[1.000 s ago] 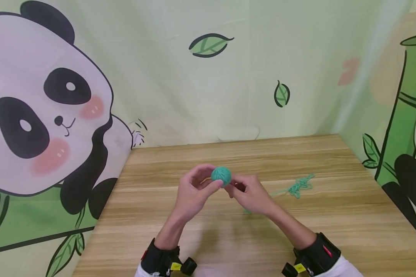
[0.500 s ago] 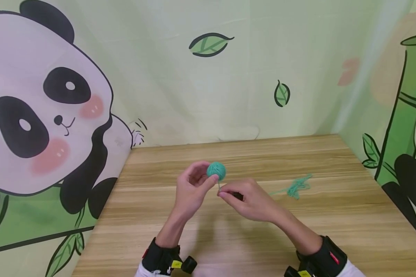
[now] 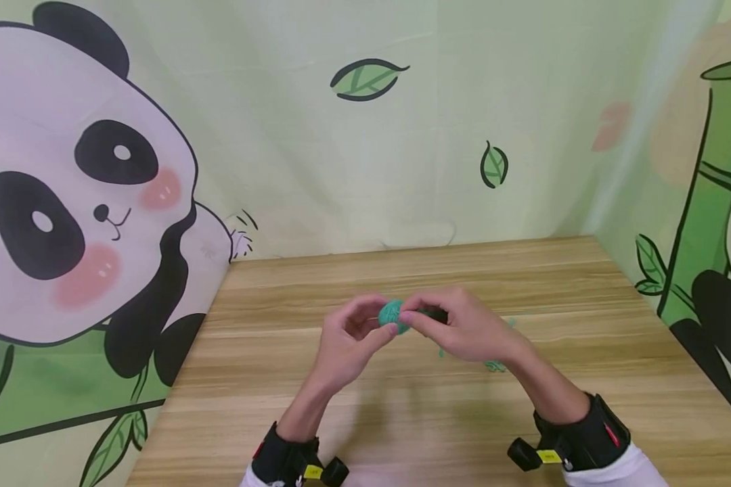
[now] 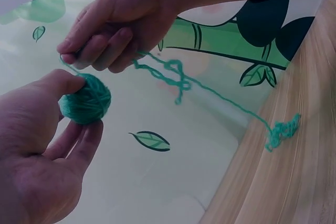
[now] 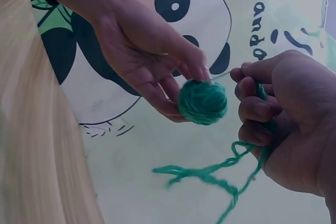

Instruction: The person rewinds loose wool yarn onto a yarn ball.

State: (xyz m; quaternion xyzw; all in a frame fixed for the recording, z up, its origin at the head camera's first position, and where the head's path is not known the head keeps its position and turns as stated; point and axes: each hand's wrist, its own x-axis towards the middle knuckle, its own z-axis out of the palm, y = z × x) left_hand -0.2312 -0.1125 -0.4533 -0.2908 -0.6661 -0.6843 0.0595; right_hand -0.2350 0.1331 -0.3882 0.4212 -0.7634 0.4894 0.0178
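Held above the table between thumb and fingers of my left hand [image 3: 348, 345] is a small ball of teal yarn [image 4: 86, 99]. Beside it, my right hand [image 3: 463, 328] pinches the yarn strand [image 5: 223, 74] that runs off the ball. In the right wrist view the strand passes on through the curled fingers of this hand, and a loose, looped length [image 5: 210, 174] dangles below. From there a line of yarn leads down to a tangled clump [image 4: 282, 131] on the table. The head view shows only part of that clump, past my right forearm.
A wood-grain table [image 3: 268, 406] lies under both hands. Behind it hangs a pale green backdrop [image 3: 426, 115] printed with a panda, leaves and bamboo. Each wrist wears a black camera band [image 3: 585, 433].
My right hand went from below the ball up to its right side, carrying the strand. The left hand with the ball shifted slightly right and down. The yarn clump on the table moved nearer.
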